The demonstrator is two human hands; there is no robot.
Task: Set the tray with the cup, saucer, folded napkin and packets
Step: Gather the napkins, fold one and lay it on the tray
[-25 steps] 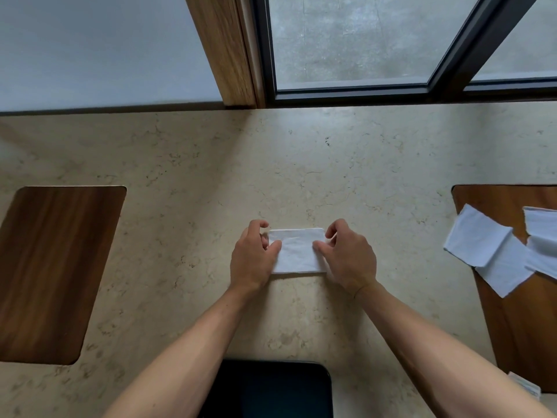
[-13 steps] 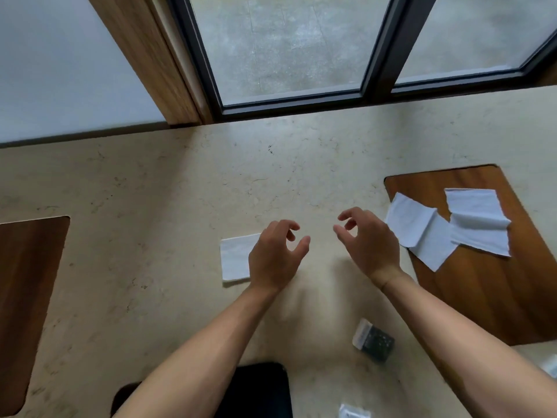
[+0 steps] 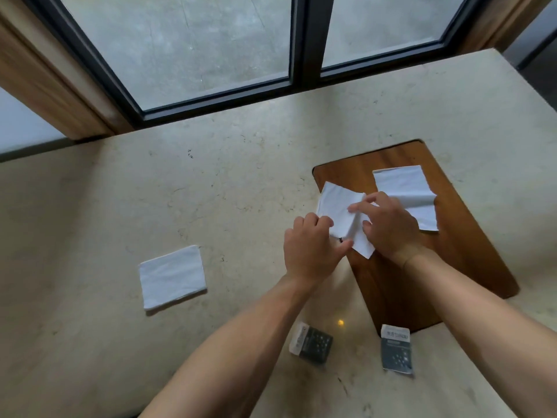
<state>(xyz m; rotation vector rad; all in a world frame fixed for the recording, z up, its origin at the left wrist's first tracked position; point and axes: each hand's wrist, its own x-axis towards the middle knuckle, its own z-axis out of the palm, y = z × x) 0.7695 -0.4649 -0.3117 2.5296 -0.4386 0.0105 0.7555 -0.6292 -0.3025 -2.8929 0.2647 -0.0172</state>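
Observation:
A folded white napkin [image 3: 172, 276] lies flat on the stone counter at the left. A wooden tray [image 3: 452, 267] sits at the right. At its near-left corner both hands hold an unfolded white napkin [image 3: 337, 206]: my left hand [image 3: 312, 248] pinches its near edge, and my right hand [image 3: 388, 227] grips its right side. Another white napkin [image 3: 404, 185] lies loose farther back on the tray. Two dark packets lie on the counter near me, one packet [image 3: 312, 346] between my forearms and another packet [image 3: 396, 348] at the tray's near edge. No cup or saucer is in view.
The beige stone counter [image 3: 211, 191] runs back to a dark-framed window [image 3: 298, 40] with wooden trim at the left. The counter's right edge shows at the far right.
Both hands left the folded napkin on the counter and moved right to the tray, where they took hold of another napkin. The view swung right, bringing the packets into view.

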